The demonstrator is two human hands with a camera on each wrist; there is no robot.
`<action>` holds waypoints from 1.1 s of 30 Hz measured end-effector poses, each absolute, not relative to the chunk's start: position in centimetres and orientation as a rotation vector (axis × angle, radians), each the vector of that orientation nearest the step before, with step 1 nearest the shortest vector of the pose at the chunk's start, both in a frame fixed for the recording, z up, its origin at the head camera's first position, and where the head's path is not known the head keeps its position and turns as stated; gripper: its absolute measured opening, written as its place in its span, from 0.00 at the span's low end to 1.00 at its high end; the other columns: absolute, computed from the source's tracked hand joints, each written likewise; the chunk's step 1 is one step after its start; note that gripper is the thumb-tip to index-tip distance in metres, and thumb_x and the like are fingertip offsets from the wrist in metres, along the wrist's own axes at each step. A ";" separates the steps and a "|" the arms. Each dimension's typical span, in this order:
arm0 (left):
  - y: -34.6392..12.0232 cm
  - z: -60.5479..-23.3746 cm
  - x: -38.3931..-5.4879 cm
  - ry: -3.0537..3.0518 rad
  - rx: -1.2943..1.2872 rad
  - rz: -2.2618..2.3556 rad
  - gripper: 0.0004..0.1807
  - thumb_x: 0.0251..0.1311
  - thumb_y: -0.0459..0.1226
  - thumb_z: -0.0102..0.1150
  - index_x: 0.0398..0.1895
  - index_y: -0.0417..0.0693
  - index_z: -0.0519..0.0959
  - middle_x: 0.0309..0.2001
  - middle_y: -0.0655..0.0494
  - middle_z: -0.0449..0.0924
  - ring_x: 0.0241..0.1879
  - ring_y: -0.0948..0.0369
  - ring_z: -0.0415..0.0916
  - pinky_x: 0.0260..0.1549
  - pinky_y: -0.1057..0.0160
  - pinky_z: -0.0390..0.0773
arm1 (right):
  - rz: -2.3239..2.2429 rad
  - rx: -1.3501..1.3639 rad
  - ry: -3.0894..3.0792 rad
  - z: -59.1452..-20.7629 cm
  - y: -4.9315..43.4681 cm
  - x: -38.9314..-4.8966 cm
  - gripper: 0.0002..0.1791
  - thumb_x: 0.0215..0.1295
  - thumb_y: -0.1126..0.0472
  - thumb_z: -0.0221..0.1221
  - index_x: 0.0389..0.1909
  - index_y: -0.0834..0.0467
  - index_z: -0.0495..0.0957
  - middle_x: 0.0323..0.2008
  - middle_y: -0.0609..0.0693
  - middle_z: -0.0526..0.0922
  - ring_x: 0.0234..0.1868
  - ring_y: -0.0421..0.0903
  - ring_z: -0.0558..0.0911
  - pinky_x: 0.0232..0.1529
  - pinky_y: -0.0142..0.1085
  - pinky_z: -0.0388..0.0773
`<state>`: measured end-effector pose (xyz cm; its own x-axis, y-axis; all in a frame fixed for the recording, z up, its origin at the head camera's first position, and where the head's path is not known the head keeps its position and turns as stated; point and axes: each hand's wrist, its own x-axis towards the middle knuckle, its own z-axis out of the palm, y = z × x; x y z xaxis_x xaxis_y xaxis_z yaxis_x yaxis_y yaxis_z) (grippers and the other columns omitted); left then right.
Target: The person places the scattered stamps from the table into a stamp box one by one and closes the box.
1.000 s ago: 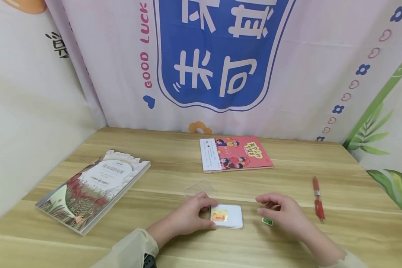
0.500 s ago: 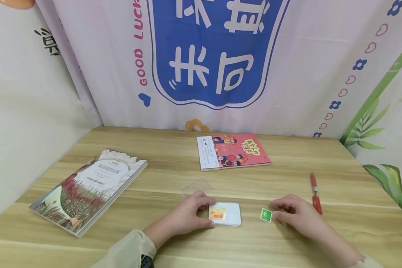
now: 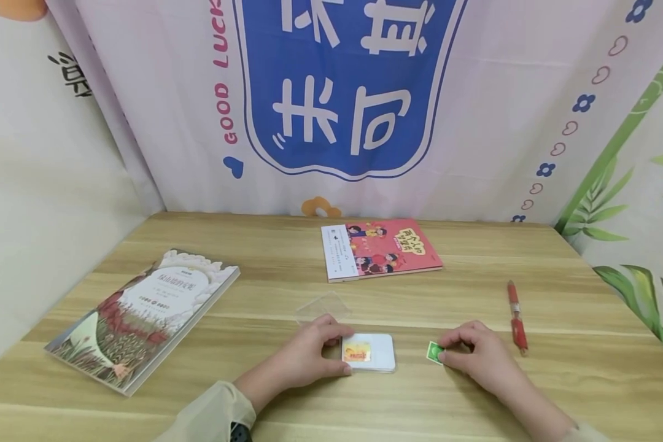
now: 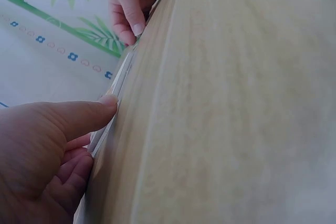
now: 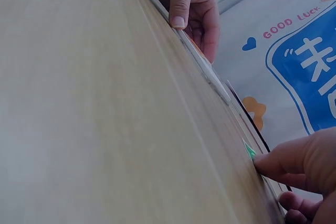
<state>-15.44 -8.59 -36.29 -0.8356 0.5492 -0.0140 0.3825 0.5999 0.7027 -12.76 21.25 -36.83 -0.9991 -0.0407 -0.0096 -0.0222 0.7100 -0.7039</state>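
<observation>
My left hand (image 3: 316, 347) grips the left end of a flat white rectangular case (image 3: 383, 352), thumb on the near edge and fingers on the far edge. A small yellow-orange stamp-like piece (image 3: 357, 352) lies on the case's left half. To the right, my right hand (image 3: 483, 356) pinches the right edge of a small green stamp-like square (image 3: 434, 352) between thumb and forefinger, low over the table. The right wrist view shows the thumb against the green square's corner (image 5: 250, 150). A clear thin plastic piece (image 3: 325, 307) lies just behind my left hand.
A thick illustrated book (image 3: 149, 313) lies at the left of the wooden table (image 3: 276, 258). A pink-red book (image 3: 383, 248) lies at the back. At the right is a red pen (image 3: 516, 319). A printed cloth (image 3: 188, 123) hangs behind the table.
My right hand drew back to the right off the green square, then came back and now pinches its right edge. My left hand keeps its hold on the white case. The head view shifts slightly.
</observation>
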 end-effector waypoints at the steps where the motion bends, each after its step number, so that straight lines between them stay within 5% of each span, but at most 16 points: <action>1: -8.6 -36.3 -15.4 2.601 0.770 1.061 0.28 0.47 0.43 0.70 0.54 0.48 0.77 0.38 0.62 0.68 0.40 0.64 0.65 0.41 0.66 0.70 | -1.204 -0.042 2.866 -36.8 21.2 -12.8 0.09 0.48 0.59 0.69 0.32 0.54 0.82 0.39 0.49 0.75 0.46 0.46 0.73 0.52 0.45 0.69; 7: -8.7 -36.3 -15.3 2.604 0.762 1.056 0.28 0.46 0.44 0.70 0.54 0.49 0.77 0.38 0.62 0.68 0.39 0.64 0.65 0.40 0.67 0.70 | -1.292 0.040 2.800 -37.0 20.8 -13.1 0.10 0.46 0.63 0.69 0.31 0.58 0.82 0.42 0.52 0.74 0.50 0.51 0.72 0.55 0.52 0.66; 15: -8.9 -36.2 -15.2 2.597 0.753 1.063 0.28 0.47 0.44 0.70 0.54 0.48 0.76 0.38 0.62 0.68 0.40 0.64 0.66 0.42 0.65 0.70 | -1.323 0.081 2.810 -37.1 20.1 -12.8 0.10 0.46 0.66 0.68 0.32 0.58 0.80 0.36 0.49 0.78 0.38 0.43 0.73 0.39 0.33 0.71; 21: -8.8 -36.1 -15.2 2.606 0.753 1.049 0.28 0.47 0.45 0.70 0.54 0.49 0.76 0.38 0.63 0.68 0.40 0.64 0.66 0.42 0.65 0.70 | -1.358 0.070 2.779 -36.8 19.8 -12.8 0.09 0.48 0.70 0.65 0.31 0.59 0.80 0.27 0.49 0.78 0.29 0.42 0.72 0.28 0.29 0.70; 33: -8.6 -36.2 -15.3 2.624 0.770 1.030 0.28 0.47 0.45 0.69 0.54 0.49 0.77 0.38 0.63 0.69 0.40 0.65 0.66 0.42 0.66 0.70 | -1.314 0.065 2.720 -35.7 20.1 -13.5 0.04 0.52 0.68 0.62 0.30 0.60 0.82 0.29 0.48 0.80 0.32 0.44 0.71 0.30 0.32 0.69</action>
